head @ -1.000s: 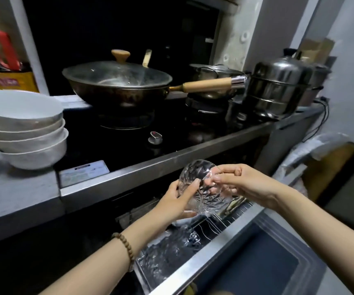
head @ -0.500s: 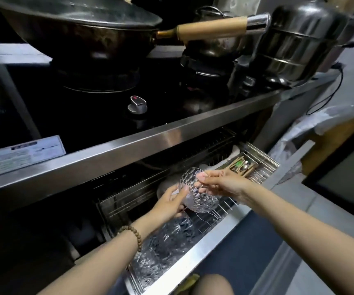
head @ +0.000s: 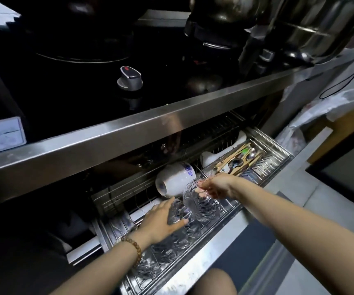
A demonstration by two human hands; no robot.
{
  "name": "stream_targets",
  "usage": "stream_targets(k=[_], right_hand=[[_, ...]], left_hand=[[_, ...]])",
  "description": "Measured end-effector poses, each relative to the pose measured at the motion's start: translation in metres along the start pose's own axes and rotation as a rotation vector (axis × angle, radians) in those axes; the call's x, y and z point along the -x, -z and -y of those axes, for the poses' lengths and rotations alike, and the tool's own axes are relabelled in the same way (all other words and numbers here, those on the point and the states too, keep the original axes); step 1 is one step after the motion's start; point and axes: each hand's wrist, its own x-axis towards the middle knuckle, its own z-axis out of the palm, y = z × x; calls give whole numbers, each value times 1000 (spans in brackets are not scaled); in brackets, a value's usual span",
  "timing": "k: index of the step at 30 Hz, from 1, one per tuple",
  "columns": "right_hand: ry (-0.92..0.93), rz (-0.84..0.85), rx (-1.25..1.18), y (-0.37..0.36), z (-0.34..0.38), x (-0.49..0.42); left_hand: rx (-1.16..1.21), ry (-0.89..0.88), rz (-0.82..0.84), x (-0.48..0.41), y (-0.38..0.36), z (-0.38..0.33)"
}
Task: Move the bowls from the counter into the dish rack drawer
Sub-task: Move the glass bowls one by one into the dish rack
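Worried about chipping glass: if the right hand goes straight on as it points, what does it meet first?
Probably the white bowl, just beyond the glass bowl the right hand pinches; depth unclear.

Head view, dim overall. Light enters from 3 o'clock, brightening the floor [head: 312, 201] and my right forearm [head: 278, 222]. The cooktop [head: 65, 99], from 9 to 12 o'clock, sinks into near-black shadow. Glare streaks the steel counter edge [head: 172, 122] and glints off the glass bowl [head: 201, 207] I hold. Straight lines bow toward the edges; fine detail is soft and noisy.
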Motion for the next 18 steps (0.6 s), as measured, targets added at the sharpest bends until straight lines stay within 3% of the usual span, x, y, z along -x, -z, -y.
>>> stream_targets(k=[13, 18], right_hand=[[-208, 263, 156, -12, -11, -52], [-203, 264, 137, -17, -16, -53]], left_hand=[[-24, -26, -31, 0, -1, 3], [-5, -20, -31, -1, -2, 4]])
